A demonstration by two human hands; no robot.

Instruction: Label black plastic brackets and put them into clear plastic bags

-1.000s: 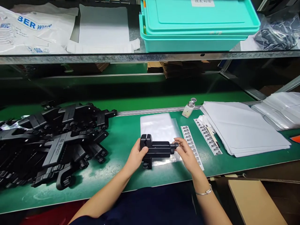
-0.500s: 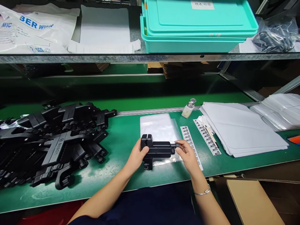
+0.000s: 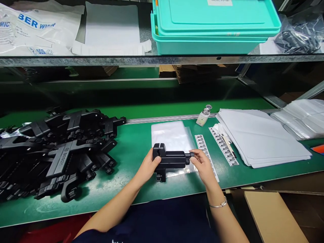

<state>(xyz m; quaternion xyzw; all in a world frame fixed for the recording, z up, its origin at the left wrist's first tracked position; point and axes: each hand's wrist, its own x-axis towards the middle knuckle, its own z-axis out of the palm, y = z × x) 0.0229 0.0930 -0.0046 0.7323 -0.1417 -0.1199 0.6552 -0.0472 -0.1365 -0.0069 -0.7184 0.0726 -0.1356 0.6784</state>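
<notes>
A black plastic clamp bracket (image 3: 173, 159) is held level between both hands, above the near part of the bench. My left hand (image 3: 149, 166) grips its wide jaw end, the thumb lying on the front face. At the other end, my right hand (image 3: 201, 164) pinches the small knob at the tip between thumb and fingers. Beneath the bracket lies a stack of clear plastic bags (image 3: 168, 131), partly covered by it. Just right of the bags is a strip of printed labels (image 3: 204, 148).
Many similar black brackets (image 3: 63, 155) are heaped at left. A small pump bottle (image 3: 204, 116), a second label strip (image 3: 222, 146) and white sheets (image 3: 260, 135) lie to the right. Overhead, a metal shelf edge (image 3: 113, 60) carries a turquoise bin (image 3: 207, 47).
The view has shifted slightly. Both hands keep the same grip on the bracket, which stays almost in the same place.
</notes>
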